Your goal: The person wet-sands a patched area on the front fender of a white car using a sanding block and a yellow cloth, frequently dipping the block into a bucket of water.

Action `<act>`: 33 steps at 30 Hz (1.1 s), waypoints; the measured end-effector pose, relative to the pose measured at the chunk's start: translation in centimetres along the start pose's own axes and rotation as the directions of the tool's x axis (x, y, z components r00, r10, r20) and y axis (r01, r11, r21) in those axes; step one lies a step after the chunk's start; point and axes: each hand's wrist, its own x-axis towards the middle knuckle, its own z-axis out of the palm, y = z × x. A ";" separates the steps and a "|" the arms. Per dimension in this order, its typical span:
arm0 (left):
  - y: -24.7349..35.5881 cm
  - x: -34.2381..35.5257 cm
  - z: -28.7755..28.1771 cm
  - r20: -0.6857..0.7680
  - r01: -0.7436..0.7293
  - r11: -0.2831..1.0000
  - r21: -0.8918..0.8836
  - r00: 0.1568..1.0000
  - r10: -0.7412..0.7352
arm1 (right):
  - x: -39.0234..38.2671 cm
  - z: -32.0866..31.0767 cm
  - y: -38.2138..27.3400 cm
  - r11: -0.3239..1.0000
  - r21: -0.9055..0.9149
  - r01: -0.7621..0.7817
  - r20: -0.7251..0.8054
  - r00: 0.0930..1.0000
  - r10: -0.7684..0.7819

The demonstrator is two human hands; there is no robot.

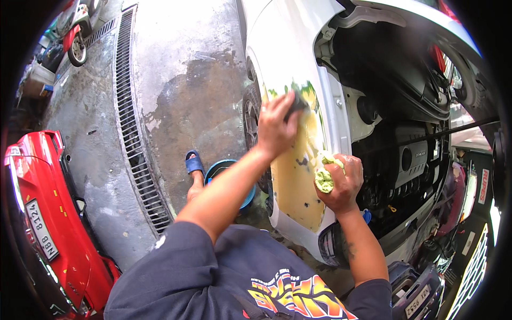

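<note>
My left hand (276, 127) is closed on a dark sanding block (298, 105), smeared by motion, and presses it to the front fender (282, 37) of a white car. A patch of tan body filler (298, 186) covers the fender, with green and dark spots showing through and a wet shine. My right hand (346, 184) grips a crumpled yellow-green cloth (324, 180) beside the fender's inner edge. Part of that cloth is hidden under the fingers.
The open engine bay (400, 144) lies right of the fender. Below my left forearm, a blue bucket (248, 198) stands near the front wheel (252, 114). A floor drain grate (128, 106) runs along the left, with a red car (58, 224) beyond it.
</note>
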 end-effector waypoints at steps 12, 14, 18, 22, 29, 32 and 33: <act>0.6 0.5 -1.5 0.107 0.023 0.992 0.121 0.994 -0.036 | 18.7 7.1 3.9 0.978 -0.209 -0.031 -0.092 0.996 0.012; -0.1 0.8 -1.3 0.083 0.032 0.994 0.108 0.996 -0.041 | 19.6 6.8 3.6 0.979 -0.165 -0.117 -0.022 0.993 0.115; -1.4 4.2 0.4 0.007 0.083 0.996 0.019 0.996 -0.084 | 12.8 4.5 3.6 0.995 -0.056 -0.088 -0.043 0.995 0.085; -3.6 11.9 1.2 -0.029 0.238 0.970 0.055 0.971 -0.237 | 5.4 2.3 2.2 0.993 0.092 -0.067 -0.132 0.988 0.079; 2.1 -0.2 -0.2 0.011 -0.042 0.997 0.060 0.999 0.042 | 4.7 2.4 2.4 0.992 0.070 -0.102 -0.154 0.982 0.112; -2.1 7.6 0.7 -0.039 0.188 0.976 0.111 0.982 -0.185 | 5.5 2.9 2.0 0.991 0.099 -0.089 -0.174 0.979 0.106; -2.3 10.7 0.4 -0.027 0.344 0.933 0.106 0.939 -0.343 | 5.5 2.7 1.6 0.991 0.101 -0.089 -0.188 0.976 0.107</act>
